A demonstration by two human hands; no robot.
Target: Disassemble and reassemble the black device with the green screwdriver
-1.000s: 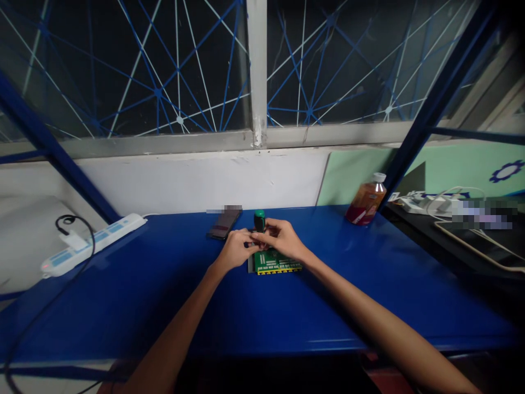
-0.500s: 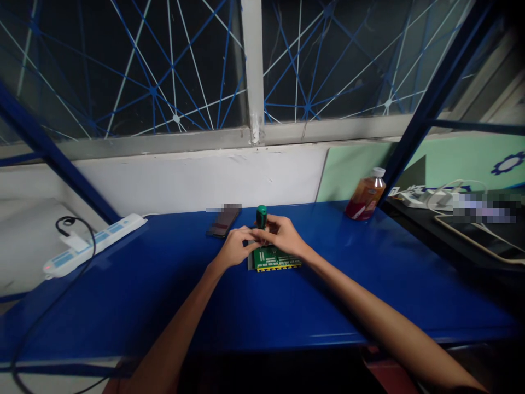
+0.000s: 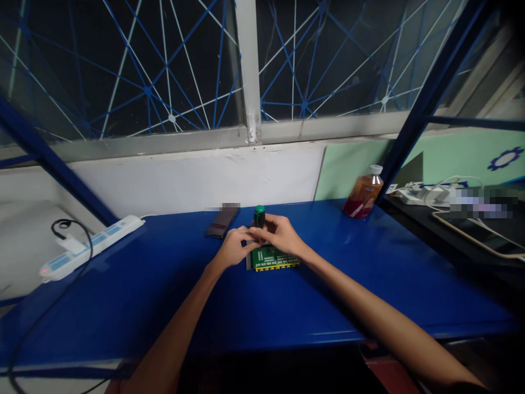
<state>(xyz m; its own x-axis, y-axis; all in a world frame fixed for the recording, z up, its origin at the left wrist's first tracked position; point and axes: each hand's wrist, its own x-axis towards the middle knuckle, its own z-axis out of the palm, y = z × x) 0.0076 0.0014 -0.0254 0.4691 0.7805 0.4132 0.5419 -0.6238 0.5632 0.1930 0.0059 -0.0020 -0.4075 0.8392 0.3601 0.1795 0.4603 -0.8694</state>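
A green circuit board (image 3: pixel 273 259) with yellow edge marks lies on the blue table (image 3: pixel 164 284). A green-handled screwdriver (image 3: pixel 259 215) stands upright over the board's far edge. My right hand (image 3: pixel 279 234) is closed around its shaft just below the handle. My left hand (image 3: pixel 233 247) is pinched against the screwdriver's lower part, at the board's left corner; the tip and whatever lies under the fingers are hidden.
A dark phone (image 3: pixel 222 222) lies just behind my hands. A white power strip (image 3: pixel 92 245) with a black cable sits at the table's left end. An orange-liquid bottle (image 3: pixel 363 193) stands at the back right beside a blue post. A wall and window run behind.
Both hands stay on the screwdriver over the board, almost still. The view has shifted a little, so everything sits slightly lower left of where it was.
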